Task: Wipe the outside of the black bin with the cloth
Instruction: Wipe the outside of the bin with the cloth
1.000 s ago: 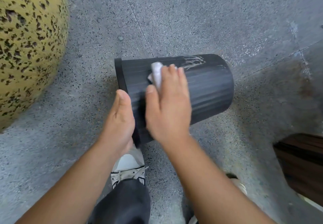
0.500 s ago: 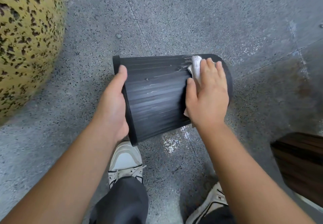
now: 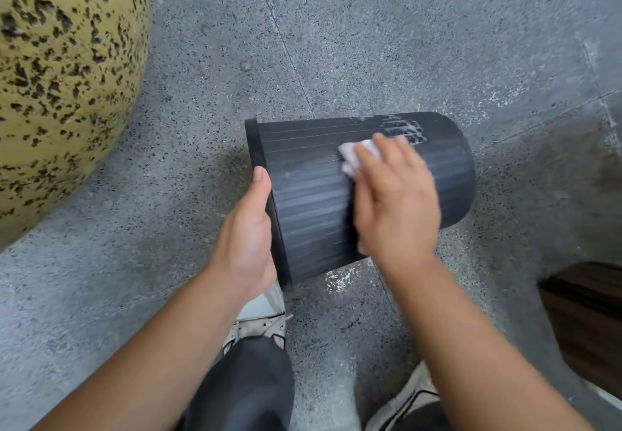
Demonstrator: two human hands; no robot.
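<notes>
The black ribbed bin (image 3: 309, 201) lies on its side above the grey floor, mouth to the left and base to the right. My left hand (image 3: 249, 239) grips its rim at the lower left, thumb along the outside and fingers hidden behind the rim. My right hand (image 3: 397, 201) lies flat on the bin's upper side and presses the white cloth (image 3: 353, 154) against the ribs. Only a corner of the cloth shows by the fingers. A whitish smear (image 3: 404, 127) sits on the bin near its base.
A big yellow speckled rounded object (image 3: 60, 77) fills the upper left. A dark wooden piece (image 3: 589, 323) stands at the right edge. My shoes (image 3: 262, 316) are right below the bin, beside a wet patch (image 3: 340, 279) on the floor.
My right hand with the cloth slid from near the rim out to the bin's base, then back left toward the middle. My left hand stays on the rim.
</notes>
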